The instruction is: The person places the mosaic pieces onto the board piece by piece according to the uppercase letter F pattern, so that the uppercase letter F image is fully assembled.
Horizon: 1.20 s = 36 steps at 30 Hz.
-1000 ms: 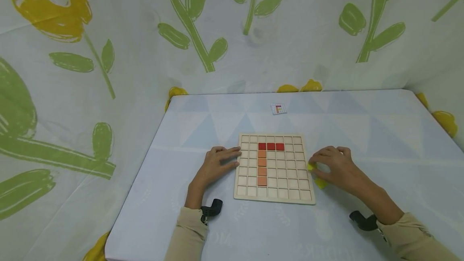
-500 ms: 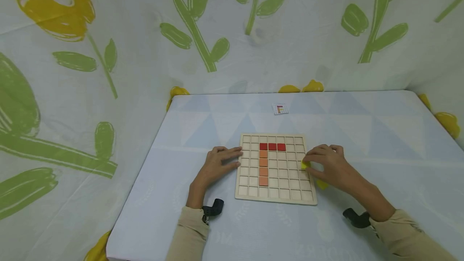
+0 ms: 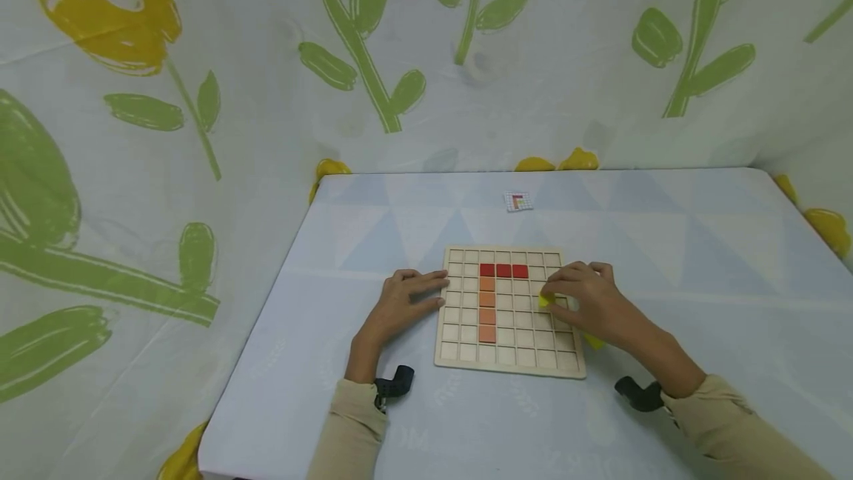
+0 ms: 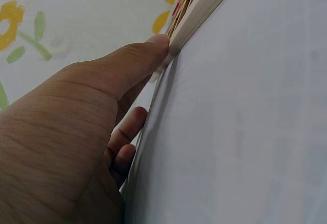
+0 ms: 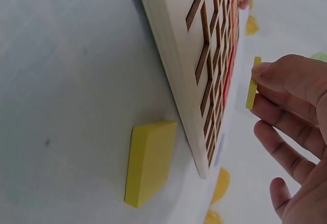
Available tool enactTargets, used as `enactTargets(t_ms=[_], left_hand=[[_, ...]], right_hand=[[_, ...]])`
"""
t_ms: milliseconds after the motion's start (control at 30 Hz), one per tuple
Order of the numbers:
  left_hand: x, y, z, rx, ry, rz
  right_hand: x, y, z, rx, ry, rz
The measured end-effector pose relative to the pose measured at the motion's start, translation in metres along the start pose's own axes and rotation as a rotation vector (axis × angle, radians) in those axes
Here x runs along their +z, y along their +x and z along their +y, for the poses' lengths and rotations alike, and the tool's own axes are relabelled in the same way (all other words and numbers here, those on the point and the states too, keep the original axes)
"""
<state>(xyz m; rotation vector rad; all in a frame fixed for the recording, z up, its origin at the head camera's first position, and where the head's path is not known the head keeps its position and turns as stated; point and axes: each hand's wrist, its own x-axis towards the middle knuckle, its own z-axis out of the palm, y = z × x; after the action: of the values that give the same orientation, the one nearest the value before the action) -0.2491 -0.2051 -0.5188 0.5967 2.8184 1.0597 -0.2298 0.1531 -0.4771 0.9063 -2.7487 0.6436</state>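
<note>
A wooden grid board [image 3: 509, 371] lies on the table with three red tiles [image 3: 503, 271] in a row and a column of several orange tiles [image 3: 487, 300] below the leftmost. My right hand [image 3: 593, 304] pinches a yellow tile [image 5: 253, 83] between thumb and fingers, above the board's right part. On the table by the board's right edge lies another yellow tile [image 5: 152, 163], mostly hidden by the hand in the head view. My left hand [image 3: 403, 304] touches the board's left edge with thumb and fingertips, its fingers fairly straight.
Beyond the board, a small pattern card [image 3: 518, 201] lies near the far side of the table [image 3: 320, 391]. A floral cloth [image 3: 260, 58] hangs behind and to the left. Each wrist wears a black camera mount [image 3: 395, 382].
My right hand has carried the yellow tile leftward from beside the board to over its right columns. The left hand stays at the board's left edge. The view has shifted slightly.
</note>
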Motion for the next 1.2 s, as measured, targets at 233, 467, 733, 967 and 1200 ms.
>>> enactTargets(t_ms=[233,467,733,967,1200], left_hand=[[0.0,-0.001,0.001,0.007,-0.003,0.004],[0.0,-0.001,-0.001,0.009,0.016,-0.006],[0.001,0.0,-0.001,0.014,0.037,0.005],[-0.001,-0.002,0.003,0.028,0.019,0.017],[-0.001,-0.002,0.001,0.039,0.019,0.018]], right_hand=[[0.006,0.007,-0.004,-0.008,0.014,-0.026],[0.012,0.019,-0.014,-0.007,0.01,-0.046],[0.021,0.028,-0.018,-0.072,0.024,-0.017],[0.026,0.035,-0.021,-0.067,0.03,-0.033],[0.03,0.04,-0.024,-0.084,0.034,-0.045]])
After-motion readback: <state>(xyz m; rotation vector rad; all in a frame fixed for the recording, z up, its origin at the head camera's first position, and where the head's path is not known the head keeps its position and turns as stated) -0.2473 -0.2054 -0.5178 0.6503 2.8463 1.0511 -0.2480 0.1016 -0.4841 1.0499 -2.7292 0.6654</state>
